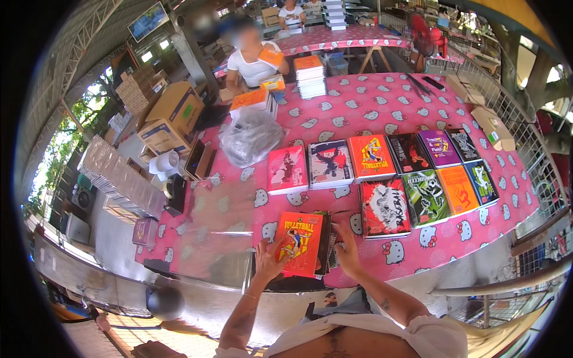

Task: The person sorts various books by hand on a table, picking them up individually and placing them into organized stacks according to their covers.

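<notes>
"What's the table (352, 119) like?"
"Pink, printed with white cat faces."
"And lying on it?"
"Notebooks (426, 196) in two rows at the right, a short stack (300, 243) near the front edge, clear film (221, 209) at the left, a plastic bag (250, 138) beyond that, a tall stack (311, 85) at the far side."

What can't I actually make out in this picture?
All in the head view:
Covers lower in the pile: hidden by the orange notebook on top.
Cardboard box contents: hidden by its sides.
Far white stack: its top is cut off by the upper edge.
Co-worker's face: blurred.
</notes>
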Motion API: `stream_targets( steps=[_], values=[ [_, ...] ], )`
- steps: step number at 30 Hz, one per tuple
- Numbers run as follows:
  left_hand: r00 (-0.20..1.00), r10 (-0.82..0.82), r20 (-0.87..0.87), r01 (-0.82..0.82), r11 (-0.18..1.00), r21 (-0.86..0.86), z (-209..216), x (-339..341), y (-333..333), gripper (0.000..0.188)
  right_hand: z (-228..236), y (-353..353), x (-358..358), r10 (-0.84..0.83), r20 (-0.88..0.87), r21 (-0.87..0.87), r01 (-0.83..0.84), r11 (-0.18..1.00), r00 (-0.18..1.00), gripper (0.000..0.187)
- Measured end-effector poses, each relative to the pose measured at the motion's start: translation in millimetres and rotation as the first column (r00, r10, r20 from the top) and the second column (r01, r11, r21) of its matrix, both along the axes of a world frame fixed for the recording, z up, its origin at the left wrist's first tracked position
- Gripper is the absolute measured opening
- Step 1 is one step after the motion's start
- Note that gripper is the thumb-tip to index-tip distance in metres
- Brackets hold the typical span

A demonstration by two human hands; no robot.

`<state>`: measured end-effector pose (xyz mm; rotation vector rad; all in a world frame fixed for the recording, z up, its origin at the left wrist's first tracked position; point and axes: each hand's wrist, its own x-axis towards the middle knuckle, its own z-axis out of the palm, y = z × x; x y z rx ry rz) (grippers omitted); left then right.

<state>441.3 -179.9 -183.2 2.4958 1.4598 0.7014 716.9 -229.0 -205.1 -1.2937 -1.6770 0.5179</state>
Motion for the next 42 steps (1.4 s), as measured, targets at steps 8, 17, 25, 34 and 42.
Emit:
stream_targets(
  steps=[8, 17, 25, 34, 42],
  values=[
    [0.464, 0.54, 0.702, 0.255, 0.678, -0.69, -10.6, 42.2, 12.3, 0.078, -16.3, 35.9, -17.8, -0.146, -0.735, -0.43, -0.289, 0.855, 0.663, 0.087],
    [0.896, 0.267, 0.356, -0.337, 0.929, 0.151, 39.5, 76.0, 40.4, 0.056, 50.2, 91.6, 176.7, -0.111, 0.095, -0.017, 0.113, 0.993, 0.989, 0.073],
    [0.849, -0.273, 0.451, 0.242, 0.962, 0.126, 92.8, 425.5, 88.6, 0.049, 14.1, 121.7, 471.9, -0.411, 0.808, -0.047, 0.742, 0.669, 0.422, 0.075],
    [0.992, 0.108, -0.063, -0.117, 0.982, -0.15, 35.0, 641.6, 155.3, 0.059, 62.6, 135.6, 613.3, -0.555, 0.62, -0.12, 0.766, 0.631, 0.555, 0.055],
    [0.371, 0.247, 0.895, 0.606, 0.666, -0.435, 60.8, 570.5, 196.2, 0.044, 57.9, 160.5, 662.8, -0.646, 0.258, -0.084, 0.683, 0.725, 0.718, 0.028]
  ],
)
